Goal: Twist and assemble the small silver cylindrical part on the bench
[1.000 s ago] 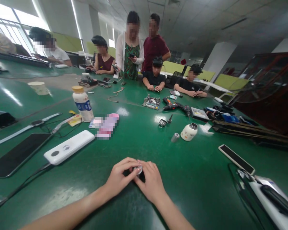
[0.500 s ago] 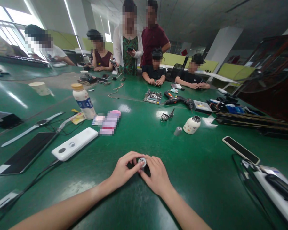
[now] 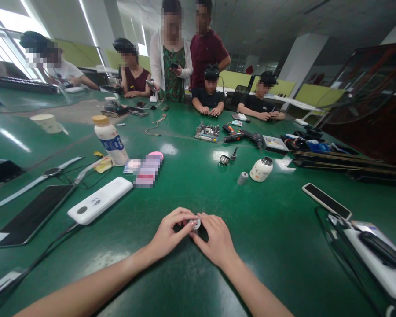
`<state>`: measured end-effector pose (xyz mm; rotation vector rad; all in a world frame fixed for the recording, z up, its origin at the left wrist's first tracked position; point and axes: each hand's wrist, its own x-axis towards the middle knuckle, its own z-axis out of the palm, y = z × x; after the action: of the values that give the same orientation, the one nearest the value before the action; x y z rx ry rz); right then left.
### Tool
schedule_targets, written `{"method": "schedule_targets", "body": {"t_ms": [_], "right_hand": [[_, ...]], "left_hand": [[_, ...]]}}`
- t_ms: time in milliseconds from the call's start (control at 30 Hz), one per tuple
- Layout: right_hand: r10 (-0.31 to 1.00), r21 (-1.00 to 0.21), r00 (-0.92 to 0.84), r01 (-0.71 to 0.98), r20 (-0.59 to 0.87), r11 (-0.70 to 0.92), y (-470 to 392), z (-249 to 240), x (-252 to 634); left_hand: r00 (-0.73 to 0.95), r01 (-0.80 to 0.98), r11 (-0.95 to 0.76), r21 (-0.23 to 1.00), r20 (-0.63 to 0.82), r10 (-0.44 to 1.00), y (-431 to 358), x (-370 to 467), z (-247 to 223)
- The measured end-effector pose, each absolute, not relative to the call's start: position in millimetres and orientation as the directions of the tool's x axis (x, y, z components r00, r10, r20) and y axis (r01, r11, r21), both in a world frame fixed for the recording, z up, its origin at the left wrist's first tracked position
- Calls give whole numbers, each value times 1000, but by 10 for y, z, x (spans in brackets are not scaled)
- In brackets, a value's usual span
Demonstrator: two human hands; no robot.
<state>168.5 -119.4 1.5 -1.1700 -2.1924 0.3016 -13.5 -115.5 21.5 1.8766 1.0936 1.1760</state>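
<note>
Between my fingertips, above the green tabletop (image 3: 171, 281), is a small silvery part with a round, ringed top face (image 3: 196, 225). My left hand (image 3: 170, 233) pinches it from the left, thumb lying across the near side of its face. From the other side, the curved fingers and thumb of my right hand (image 3: 218, 241) close round it. Its lower body is mostly hidden by the fingers. Farther off stand a small grey metal cylinder (image 3: 243, 178) and a squat cream-coloured bottle (image 3: 261, 171) with a dark open mouth. Behind them lies a dark metal ring piece (image 3: 223, 160).
To the left lie a white power bank (image 3: 100, 200) with a cable, a dark tablet (image 3: 33, 215) and a watch (image 3: 49, 172). A milk bottle (image 3: 110, 143) stands behind. Ahead are a circuit board (image 3: 207, 132) and power drills (image 3: 242, 137). A phone (image 3: 326, 201) lies right. Several people are across the table.
The view has shifted slightly, so the table objects sit a little farther left. The silvery part's top face has tilted a little; both hands keep their grip.
</note>
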Motion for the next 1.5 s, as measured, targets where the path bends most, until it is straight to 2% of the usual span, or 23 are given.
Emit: {"method": "schedule_targets", "body": {"t_ms": [600, 700, 767, 867, 1033, 1167, 1367, 1500], "right_hand": [[803, -458, -395, 670, 447, 585, -1180, -21, 1681], [802, -449, -396, 676, 447, 584, -1179, -19, 1685], [802, -444, -397, 680, 447, 584, -1179, -13, 1687], [802, -437, -392, 687, 450, 581, -1185, -4, 1688], [797, -410, -406, 699, 448, 586, -1219, -6, 1699], [793, -396, -414, 703, 447, 590, -1236, -24, 1714], [805, -436, -417, 685, 423, 584, -1213, -23, 1732], [821, -467, -423, 679, 383, 567, -1208, -2, 1733]], "left_hand": [[264, 292, -432, 853, 362, 894, -1112, -130, 155], [203, 290, -450, 844, 405, 891, -1120, -128, 139], [90, 329, -454, 828, 451, 888, -1120, -134, 115], [-53, 481, -396, 782, 476, 878, -1098, -158, 72], [19, 792, -241, 561, 372, 928, -1022, -234, 48], [57, 884, -210, 418, 350, 935, -996, -288, 45], [66, 890, -222, 399, 369, 927, -987, -291, -19], [77, 851, -260, 456, 381, 921, -960, -293, -20]]}}
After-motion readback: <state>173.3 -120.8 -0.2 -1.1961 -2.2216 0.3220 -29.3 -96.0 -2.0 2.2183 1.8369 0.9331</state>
